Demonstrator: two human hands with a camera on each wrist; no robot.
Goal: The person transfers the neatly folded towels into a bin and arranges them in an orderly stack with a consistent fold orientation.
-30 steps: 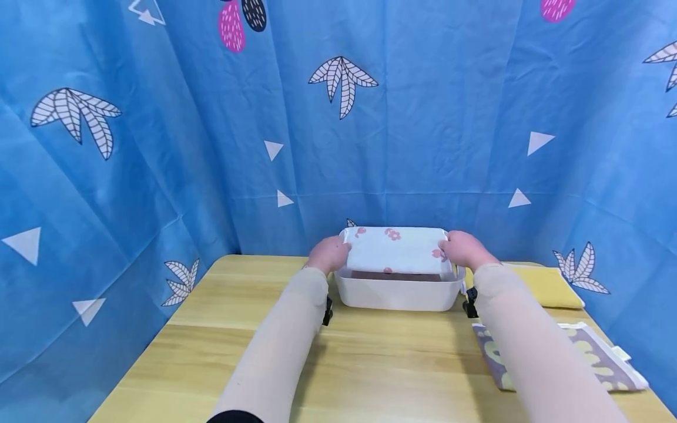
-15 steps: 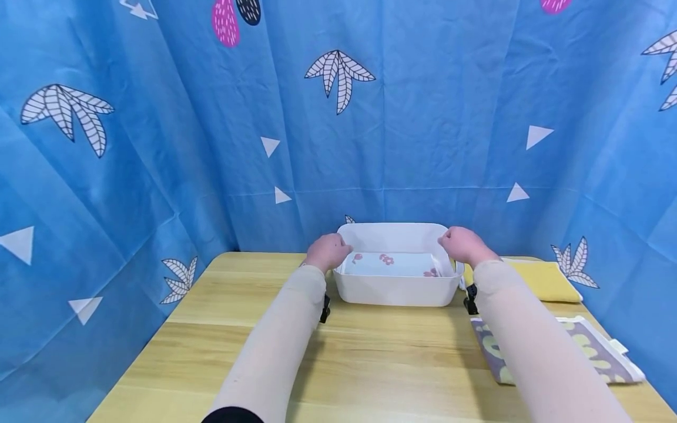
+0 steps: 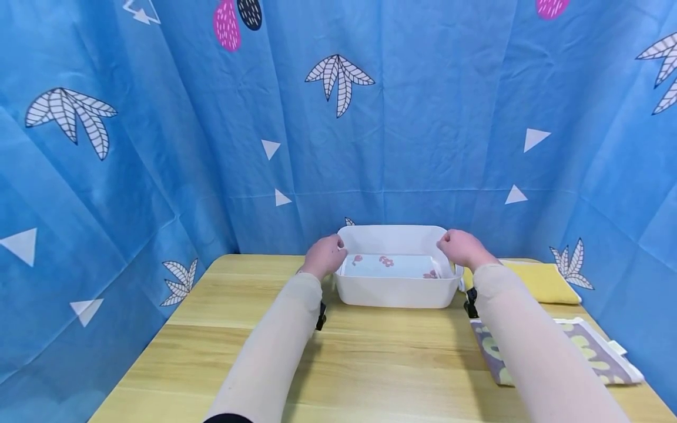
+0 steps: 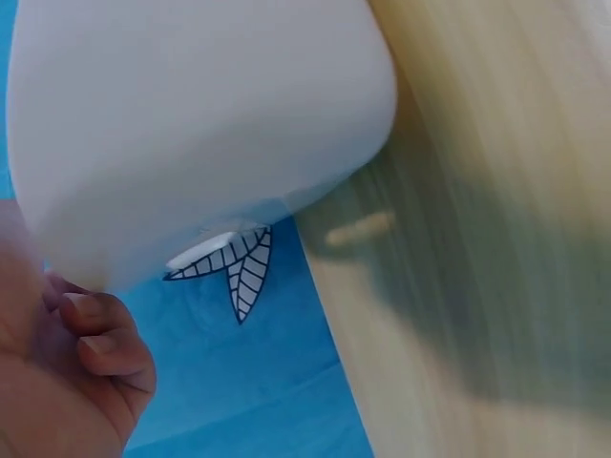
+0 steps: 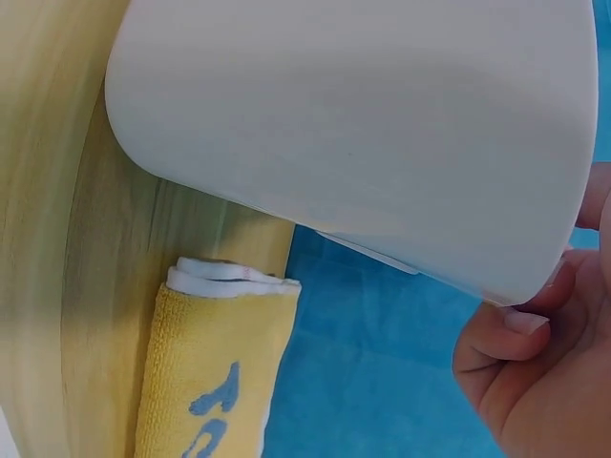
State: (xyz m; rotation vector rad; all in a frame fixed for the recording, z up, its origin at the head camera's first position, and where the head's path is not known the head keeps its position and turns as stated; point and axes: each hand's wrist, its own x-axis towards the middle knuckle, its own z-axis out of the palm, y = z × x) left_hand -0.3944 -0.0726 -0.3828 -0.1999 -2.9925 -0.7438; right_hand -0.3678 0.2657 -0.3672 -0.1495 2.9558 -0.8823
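Note:
A towel (image 3: pixel 394 266), white with pink flowers, lies flat and folded inside the white plastic basket (image 3: pixel 396 294) at the back of the table. At the basket's left end my left hand (image 3: pixel 324 257) is at the rim, its fingers loosely curled with nothing seen in them. My right hand (image 3: pixel 464 247) is at the right rim, fingers bent inward, also with no cloth in them. In the wrist views, the basket wall (image 4: pixel 200 105) hides part of the left fingertips (image 4: pixel 100 329), and the right fingertips (image 5: pixel 525 324) show beside the basket's edge.
A folded yellow towel (image 3: pixel 547 282) lies right of the basket, partly behind my right arm. Nearer on the right is a folded purple-grey towel (image 3: pixel 595 349) with pale green shapes. A blue curtain (image 3: pixel 433 117) hangs behind the wooden table (image 3: pixel 386 364).
Both hands have let go of the flowered towel, which has dropped from rim height to the basket's bottom. Since then the left hand has shifted slightly left.

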